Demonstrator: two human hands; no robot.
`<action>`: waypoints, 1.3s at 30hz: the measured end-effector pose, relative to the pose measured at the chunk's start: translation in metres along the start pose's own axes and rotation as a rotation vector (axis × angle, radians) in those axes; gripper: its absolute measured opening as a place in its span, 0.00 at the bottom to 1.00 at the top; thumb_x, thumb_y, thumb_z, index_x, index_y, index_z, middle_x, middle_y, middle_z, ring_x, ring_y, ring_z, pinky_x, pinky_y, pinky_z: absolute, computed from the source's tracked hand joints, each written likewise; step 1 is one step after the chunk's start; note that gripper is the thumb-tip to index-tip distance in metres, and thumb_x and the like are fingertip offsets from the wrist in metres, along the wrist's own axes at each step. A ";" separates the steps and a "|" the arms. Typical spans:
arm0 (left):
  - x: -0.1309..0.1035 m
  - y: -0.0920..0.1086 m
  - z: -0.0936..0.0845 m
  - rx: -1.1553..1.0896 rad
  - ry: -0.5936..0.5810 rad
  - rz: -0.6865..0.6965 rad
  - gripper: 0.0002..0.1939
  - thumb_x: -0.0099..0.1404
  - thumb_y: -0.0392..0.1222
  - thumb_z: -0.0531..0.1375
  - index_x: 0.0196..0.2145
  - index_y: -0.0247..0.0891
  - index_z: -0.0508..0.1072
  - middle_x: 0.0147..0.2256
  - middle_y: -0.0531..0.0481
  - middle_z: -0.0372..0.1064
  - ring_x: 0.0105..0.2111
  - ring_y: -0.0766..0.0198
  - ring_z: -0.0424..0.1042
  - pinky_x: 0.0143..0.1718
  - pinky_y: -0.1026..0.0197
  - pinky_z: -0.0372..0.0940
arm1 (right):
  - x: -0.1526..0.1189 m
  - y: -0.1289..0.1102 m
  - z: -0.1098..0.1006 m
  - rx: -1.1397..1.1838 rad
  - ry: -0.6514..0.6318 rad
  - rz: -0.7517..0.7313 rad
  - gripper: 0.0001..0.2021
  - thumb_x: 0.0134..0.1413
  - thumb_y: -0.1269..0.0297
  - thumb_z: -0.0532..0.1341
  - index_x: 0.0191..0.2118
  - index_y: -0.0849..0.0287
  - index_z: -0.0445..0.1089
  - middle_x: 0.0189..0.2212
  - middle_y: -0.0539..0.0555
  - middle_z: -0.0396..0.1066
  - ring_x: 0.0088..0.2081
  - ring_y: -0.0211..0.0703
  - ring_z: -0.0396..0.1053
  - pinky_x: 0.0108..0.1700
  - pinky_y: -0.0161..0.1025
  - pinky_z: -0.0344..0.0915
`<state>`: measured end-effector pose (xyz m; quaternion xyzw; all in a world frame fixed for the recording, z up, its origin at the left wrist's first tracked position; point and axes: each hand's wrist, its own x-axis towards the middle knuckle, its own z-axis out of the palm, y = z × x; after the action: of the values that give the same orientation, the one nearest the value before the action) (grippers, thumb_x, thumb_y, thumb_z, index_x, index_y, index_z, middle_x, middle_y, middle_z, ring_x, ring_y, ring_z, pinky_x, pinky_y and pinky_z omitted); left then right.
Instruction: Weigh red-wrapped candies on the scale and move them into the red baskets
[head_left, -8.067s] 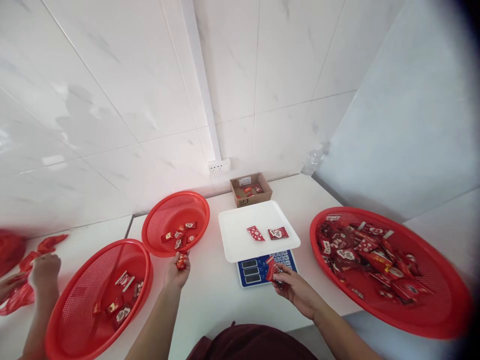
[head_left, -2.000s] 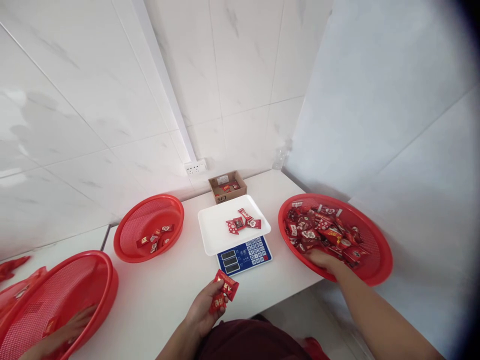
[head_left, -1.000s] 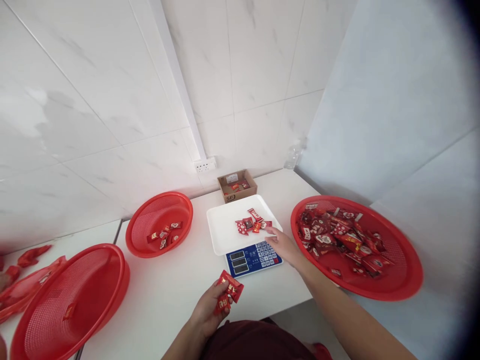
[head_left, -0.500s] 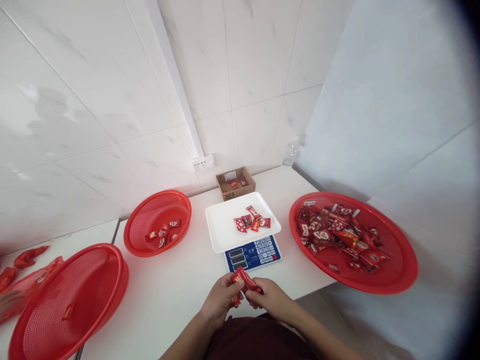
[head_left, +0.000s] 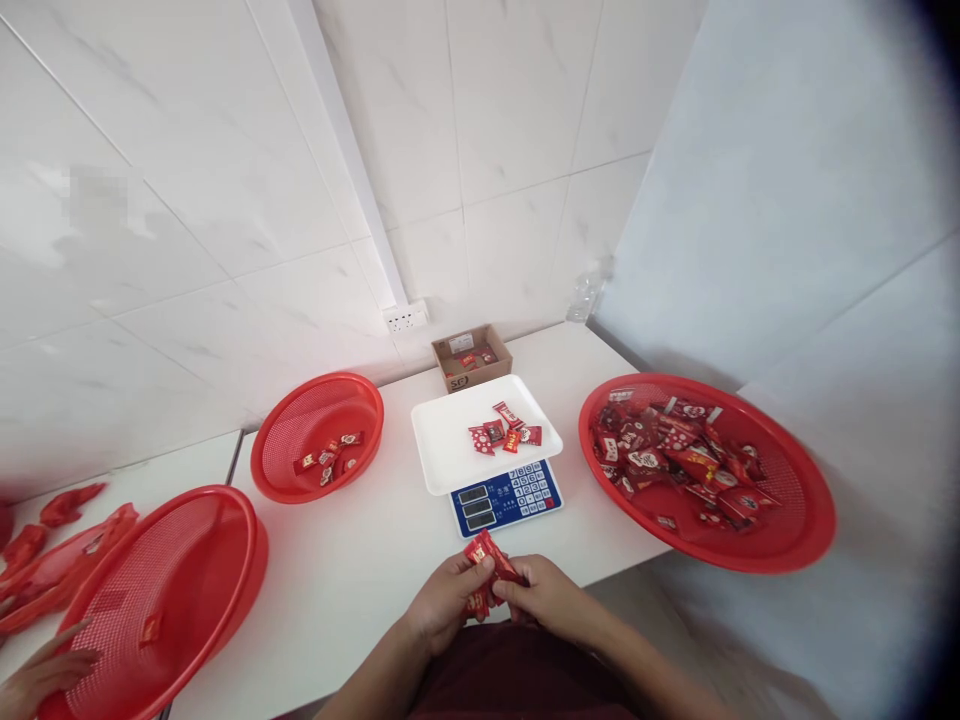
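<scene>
From here I pick out red baskets [head_left: 806,500], a white tray [head_left: 446,445], a blue scale panel [head_left: 499,511] with white keys, red packets [head_left: 480,550] with gold lettering, a white-dotted red wrapper [head_left: 481,440], and grey-veined white wall tiles [head_left: 517,110].

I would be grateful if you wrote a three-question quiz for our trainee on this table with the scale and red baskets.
1. True or false: the left hand and the right hand are close together, both holding red packets.

2. Which of these stands just behind the white tray of the scale?
a) a kettle
b) a cardboard box
c) a lamp

3. Fill in the missing word: the fullest red basket is to the ____ of the scale, as the person sees it.

Key: 1. True. 2. b. 3. right.
</scene>
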<state>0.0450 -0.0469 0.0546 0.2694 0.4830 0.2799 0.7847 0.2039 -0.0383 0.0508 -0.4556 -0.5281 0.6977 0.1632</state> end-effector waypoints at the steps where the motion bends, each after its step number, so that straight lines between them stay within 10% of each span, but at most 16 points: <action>1: 0.000 0.000 0.000 -0.010 0.002 -0.001 0.20 0.52 0.54 0.62 0.34 0.33 0.71 0.23 0.52 0.65 0.22 0.71 0.62 0.21 0.68 0.48 | 0.000 0.000 0.000 -0.001 -0.004 0.009 0.14 0.47 0.54 0.56 0.24 0.61 0.65 0.15 0.46 0.62 0.18 0.33 0.56 0.22 0.31 0.52; 27: 0.002 -0.001 -0.007 -0.015 0.078 0.029 0.21 0.53 0.57 0.60 0.32 0.33 0.71 0.24 0.50 0.67 0.19 0.72 0.61 0.19 0.68 0.50 | 0.005 -0.003 0.003 -0.057 -0.025 -0.012 0.10 0.47 0.59 0.56 0.24 0.60 0.68 0.15 0.46 0.63 0.19 0.33 0.56 0.23 0.30 0.51; 35: 0.006 0.056 -0.083 0.696 0.715 0.339 0.14 0.54 0.47 0.59 0.38 0.41 0.73 0.36 0.50 0.72 0.25 0.67 0.63 0.32 0.63 0.59 | 0.009 0.009 -0.002 -0.076 0.044 0.068 0.08 0.46 0.61 0.56 0.25 0.60 0.67 0.17 0.47 0.65 0.20 0.33 0.60 0.24 0.30 0.54; 39: 0.002 0.057 -0.110 0.850 0.720 0.308 0.16 0.56 0.45 0.57 0.42 0.42 0.71 0.40 0.48 0.71 0.27 0.64 0.66 0.35 0.60 0.60 | 0.010 0.017 -0.003 -0.082 0.049 0.075 0.10 0.48 0.59 0.55 0.26 0.60 0.65 0.18 0.47 0.65 0.20 0.34 0.60 0.24 0.30 0.53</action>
<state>-0.0641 0.0106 0.0505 0.5161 0.7449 0.2461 0.3439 0.2050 -0.0357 0.0312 -0.4983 -0.5348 0.6697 0.1311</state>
